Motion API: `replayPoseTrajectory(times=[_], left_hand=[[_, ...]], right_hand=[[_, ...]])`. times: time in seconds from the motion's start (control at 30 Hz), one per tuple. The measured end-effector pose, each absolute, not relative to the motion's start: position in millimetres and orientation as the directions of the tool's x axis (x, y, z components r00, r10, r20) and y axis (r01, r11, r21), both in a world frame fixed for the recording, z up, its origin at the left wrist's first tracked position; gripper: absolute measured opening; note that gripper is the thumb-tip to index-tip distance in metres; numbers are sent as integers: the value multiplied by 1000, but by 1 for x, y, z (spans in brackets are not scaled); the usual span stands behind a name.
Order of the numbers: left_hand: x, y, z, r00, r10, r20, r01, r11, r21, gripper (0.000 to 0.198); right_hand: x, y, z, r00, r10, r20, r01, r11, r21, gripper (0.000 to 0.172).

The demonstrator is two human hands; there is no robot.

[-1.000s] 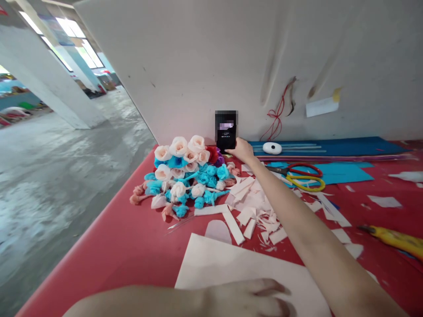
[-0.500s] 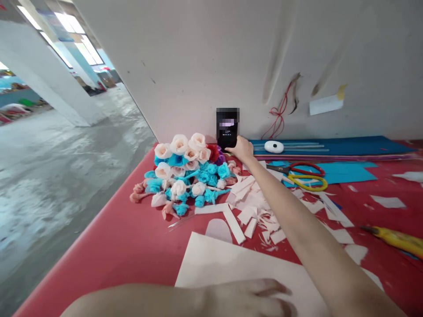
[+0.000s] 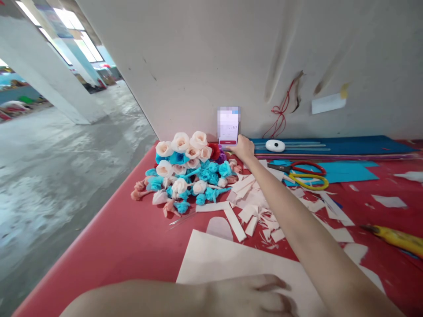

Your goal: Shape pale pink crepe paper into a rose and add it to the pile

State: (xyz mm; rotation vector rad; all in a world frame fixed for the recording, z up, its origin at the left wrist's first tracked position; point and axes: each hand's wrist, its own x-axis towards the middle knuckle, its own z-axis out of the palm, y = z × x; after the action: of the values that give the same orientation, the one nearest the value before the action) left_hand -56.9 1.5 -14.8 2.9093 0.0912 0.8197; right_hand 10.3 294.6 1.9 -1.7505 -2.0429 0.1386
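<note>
A phone (image 3: pixel 228 132) with a lit screen stands upright against the pale wall panel. At its lower right corner is my right hand (image 3: pixel 243 149), thumb across the front of the bottom edge and the other fingers curled at the side, partly hidden. My left hand (image 3: pixel 261 293) rests on a large cream sheet of paper (image 3: pixel 211 255) at the bottom of the view, fingers apart and slightly bent, holding nothing. Left of the phone lies a pile of crepe-paper flowers, with cream roses (image 3: pixel 180 143) behind and blue blooms (image 3: pixel 209 174) in front.
Pale paper scraps (image 3: pixel 251 193) cover the red table (image 3: pixel 132 246) under my right forearm. Scissors (image 3: pixel 309 176) with red and yellow handles lie on blue paper (image 3: pixel 353 171). A white oval device (image 3: pixel 275 145) sits behind them, and a yellow glue gun (image 3: pixel 396 240) lies right.
The phone's screen has gone from dark to bright. My right hand stays at the phone's corner, and my left hand remains on the paper. The view has shifted slightly.
</note>
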Motion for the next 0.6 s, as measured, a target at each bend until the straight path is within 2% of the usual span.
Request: replayPoseTrajectory(times=[0.27, 0.4, 0.6], left_hand=[[-55, 0, -7, 822, 124, 556, 46, -987, 152, 30], [-56, -2, -5, 863, 112, 492, 58, -991, 123, 17], [-57, -5, -8, 867, 138, 479, 85, -988, 132, 11]], right_hand=[[23, 290, 24, -183, 972, 148, 925, 221, -310, 58], [39, 259, 55, -202, 967, 157, 950, 232, -207, 50], [74, 154, 98, -401, 903, 155, 913, 408, -10, 27]])
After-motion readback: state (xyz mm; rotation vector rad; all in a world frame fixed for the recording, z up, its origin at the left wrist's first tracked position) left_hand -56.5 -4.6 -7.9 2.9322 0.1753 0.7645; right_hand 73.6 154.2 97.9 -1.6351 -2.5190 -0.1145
